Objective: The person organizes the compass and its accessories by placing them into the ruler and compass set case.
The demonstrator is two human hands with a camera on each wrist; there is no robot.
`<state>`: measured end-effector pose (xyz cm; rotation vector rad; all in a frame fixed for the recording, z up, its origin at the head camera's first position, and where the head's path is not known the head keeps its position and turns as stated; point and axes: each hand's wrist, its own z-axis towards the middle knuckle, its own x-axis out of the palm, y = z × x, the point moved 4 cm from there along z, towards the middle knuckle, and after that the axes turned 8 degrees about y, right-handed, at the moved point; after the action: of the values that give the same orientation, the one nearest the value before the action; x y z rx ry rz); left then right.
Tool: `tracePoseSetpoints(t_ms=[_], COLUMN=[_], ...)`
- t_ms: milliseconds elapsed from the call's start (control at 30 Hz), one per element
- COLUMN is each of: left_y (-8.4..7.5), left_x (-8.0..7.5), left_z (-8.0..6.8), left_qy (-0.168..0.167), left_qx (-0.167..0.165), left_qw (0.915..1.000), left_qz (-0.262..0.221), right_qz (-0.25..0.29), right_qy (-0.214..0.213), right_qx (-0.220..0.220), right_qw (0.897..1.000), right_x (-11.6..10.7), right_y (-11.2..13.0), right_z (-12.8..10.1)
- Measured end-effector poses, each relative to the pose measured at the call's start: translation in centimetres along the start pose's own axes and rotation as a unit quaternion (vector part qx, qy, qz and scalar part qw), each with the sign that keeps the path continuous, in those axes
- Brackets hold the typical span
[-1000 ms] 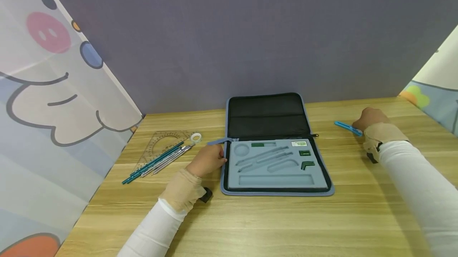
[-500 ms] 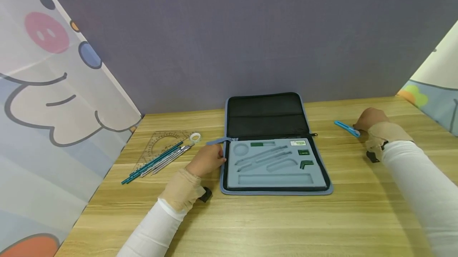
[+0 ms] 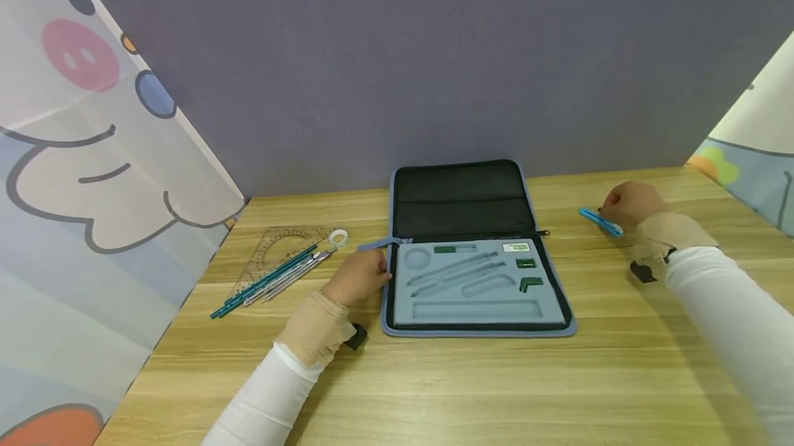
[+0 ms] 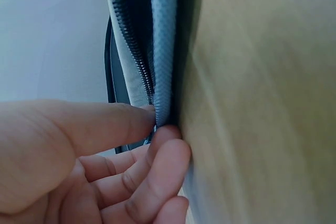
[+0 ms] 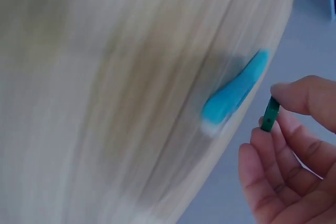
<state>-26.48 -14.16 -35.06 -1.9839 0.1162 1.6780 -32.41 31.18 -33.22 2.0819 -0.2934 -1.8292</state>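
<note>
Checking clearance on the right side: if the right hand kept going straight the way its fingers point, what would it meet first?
Probably the blue tool lying just beyond the right hand, which pinches a small green piece; depth is unclear.

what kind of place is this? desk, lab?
Likely a staged desk setup, not a real study or office. A wooden table stands against a plain purple wall, cartoon-print curtains hang at both sides, and an open drafting-tool case lies in the middle.
</note>
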Motion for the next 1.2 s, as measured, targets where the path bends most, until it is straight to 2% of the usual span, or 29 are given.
tracePoseSetpoints(t_ms=[333,600,1000,1200], left_y=[-0.1,-0.1,0.0,0.0], left_x=[-0.1,-0.2,-0.2,-0.2], left_z=[0.0,-0.1,0.0,0.0], left_qy=[-0.004,-0.002,0.002,0.002], left_qx=[0.009,0.009,0.005,0.003], left_qw=[1.0,1.0,1.0,1.0], left_qz=[0.001,0.003,-0.006,-0.002], right_qz=[0.004,0.011,0.024,0.016], right_qy=[0.006,0.016,0.066,0.095], right_qx=[-0.084,-0.147,-0.21,-0.231], right_qw=[0.996,0.989,0.975,0.968], right_x=[1.2,2.5,4.9,6.0], right_y=[4.7,9.1,15.4,17.6], right_z=[0.9,0.8,0.6,0.8])
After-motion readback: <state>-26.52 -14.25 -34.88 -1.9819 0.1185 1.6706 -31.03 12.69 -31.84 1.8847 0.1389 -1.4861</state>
